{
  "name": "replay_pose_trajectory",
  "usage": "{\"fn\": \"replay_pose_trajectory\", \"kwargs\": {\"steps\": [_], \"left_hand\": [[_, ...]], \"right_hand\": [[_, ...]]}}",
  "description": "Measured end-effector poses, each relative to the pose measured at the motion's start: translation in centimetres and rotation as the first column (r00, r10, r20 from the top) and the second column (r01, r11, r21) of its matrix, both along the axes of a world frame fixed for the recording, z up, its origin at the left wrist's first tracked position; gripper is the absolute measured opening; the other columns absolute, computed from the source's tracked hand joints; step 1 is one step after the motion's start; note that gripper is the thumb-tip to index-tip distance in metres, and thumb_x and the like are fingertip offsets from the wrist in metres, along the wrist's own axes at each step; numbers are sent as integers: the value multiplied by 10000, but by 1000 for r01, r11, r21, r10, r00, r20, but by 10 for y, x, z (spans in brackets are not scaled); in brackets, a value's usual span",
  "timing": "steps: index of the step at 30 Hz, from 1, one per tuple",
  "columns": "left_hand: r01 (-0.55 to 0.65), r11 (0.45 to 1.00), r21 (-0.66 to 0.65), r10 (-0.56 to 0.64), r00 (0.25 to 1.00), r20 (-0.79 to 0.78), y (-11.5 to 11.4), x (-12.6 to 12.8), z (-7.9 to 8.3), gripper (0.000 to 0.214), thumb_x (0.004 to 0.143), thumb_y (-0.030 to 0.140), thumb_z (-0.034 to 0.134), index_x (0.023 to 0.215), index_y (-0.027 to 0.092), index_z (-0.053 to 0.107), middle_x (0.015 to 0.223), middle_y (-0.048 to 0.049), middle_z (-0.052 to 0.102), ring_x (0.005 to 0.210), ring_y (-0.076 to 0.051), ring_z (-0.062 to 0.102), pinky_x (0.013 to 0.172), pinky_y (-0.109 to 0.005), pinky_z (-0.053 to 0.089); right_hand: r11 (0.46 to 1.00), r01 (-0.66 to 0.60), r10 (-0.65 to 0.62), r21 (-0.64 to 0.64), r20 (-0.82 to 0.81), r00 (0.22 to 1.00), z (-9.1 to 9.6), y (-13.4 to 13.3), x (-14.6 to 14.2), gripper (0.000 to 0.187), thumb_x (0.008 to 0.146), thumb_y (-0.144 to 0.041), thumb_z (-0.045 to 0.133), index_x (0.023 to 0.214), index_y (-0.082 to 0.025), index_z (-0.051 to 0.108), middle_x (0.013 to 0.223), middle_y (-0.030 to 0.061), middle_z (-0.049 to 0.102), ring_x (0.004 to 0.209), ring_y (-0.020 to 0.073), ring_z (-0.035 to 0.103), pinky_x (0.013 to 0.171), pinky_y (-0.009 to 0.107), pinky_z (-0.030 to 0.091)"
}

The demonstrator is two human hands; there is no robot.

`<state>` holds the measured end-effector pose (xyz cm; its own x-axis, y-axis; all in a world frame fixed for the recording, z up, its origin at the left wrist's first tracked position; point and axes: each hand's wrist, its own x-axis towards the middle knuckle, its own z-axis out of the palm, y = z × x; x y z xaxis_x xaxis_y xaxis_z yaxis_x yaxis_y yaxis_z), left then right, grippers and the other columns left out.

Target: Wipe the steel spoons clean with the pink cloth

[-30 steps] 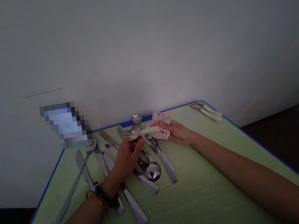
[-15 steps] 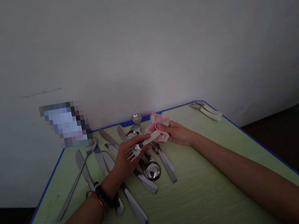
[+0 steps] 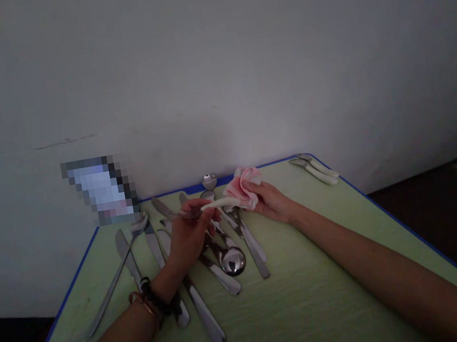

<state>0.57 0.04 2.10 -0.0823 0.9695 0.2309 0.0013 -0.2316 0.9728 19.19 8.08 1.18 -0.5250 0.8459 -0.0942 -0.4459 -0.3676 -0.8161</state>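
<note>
My left hand (image 3: 192, 229) is closed on a fork (image 3: 217, 203) with a white handle, its metal end over my fingers. The handle points right, its far end touching a pink and white cloth (image 3: 242, 189). My right hand (image 3: 271, 202) grips that bunched cloth, which hides the handle's tip. Beneath the hands lie table knives and spoons in a loose pile; a shiny round spoon bowl (image 3: 232, 261) shows just below my left hand.
Two white-handled forks (image 3: 320, 173) lie at the table's back right corner. A long-handled spoon (image 3: 116, 283) crosses a knife on the left. A blurred-out screen (image 3: 102, 189) leans on the wall at the back left. The green table (image 3: 313, 308) has a blue edge.
My left hand has turned and its fingers have closed round the fork. The fork's metal end has swung from lower left to up beside my fingers. The cloth has shifted slightly right.
</note>
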Motion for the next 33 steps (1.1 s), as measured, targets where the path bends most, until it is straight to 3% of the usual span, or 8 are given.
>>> {"fn": "replay_pose_trajectory", "kwargs": {"steps": [3,9,13,17,21,26,29,33], "left_hand": [[-29,1000,-5,29,996,88,2,0,2,317,800,467,594,901,179,508,668,0,638,533,-123,590,452,-227,492],[-3,1000,-7,4,988,155,3,-1,-1,292,809,434,602,904,169,525,657,35,589,518,-84,540,460,-189,460],[-45,999,-12,46,991,124,1,-1,-2,299,814,453,590,896,173,528,731,22,578,522,-76,518,459,-190,453],[-34,996,81,28,997,71,-2,1,1,270,878,460,490,870,191,513,856,-26,604,687,-139,595,578,-259,516],[-66,991,115,62,997,39,-4,3,2,265,924,473,385,879,222,457,665,-2,602,655,-177,620,658,-320,518],[-32,991,128,18,994,110,-3,7,0,271,907,491,431,837,230,410,472,100,416,373,-93,396,463,-241,443],[-7,998,64,-3,987,161,-2,8,-1,289,889,501,460,814,230,397,507,100,378,387,-78,344,389,-188,355],[-5,1000,-28,9,988,157,1,5,-2,292,866,489,483,893,200,512,585,68,379,461,-82,352,407,-183,329]], "right_hand": [[998,-48,47,-27,-36,998,0,1,2,73,721,-205,610,784,-167,616,682,1,667,599,126,588,566,242,489],[995,-52,45,-84,-91,995,6,-2,4,144,726,-187,526,843,-179,610,749,6,698,723,154,645,704,287,517],[991,-51,39,-127,-95,995,9,-1,3,151,736,-202,504,827,-167,619,714,10,701,677,142,643,695,263,515],[987,-59,46,-150,-86,995,9,1,3,176,740,-194,487,822,-153,637,678,16,702,643,132,640,690,245,511],[990,-72,60,-117,-102,993,7,1,3,192,736,-188,498,868,-158,633,777,30,723,752,165,664,783,307,516],[993,-81,72,-90,-94,993,6,0,3,214,736,-170,507,913,-159,628,823,26,731,806,170,671,854,335,504],[992,-87,79,-87,-90,993,7,0,3,215,747,-169,499,916,-154,632,799,25,731,763,162,673,858,331,504],[991,-94,87,-94,-78,993,8,-1,3,185,759,-168,487,865,-144,637,749,28,727,731,162,674,860,334,507]]}}
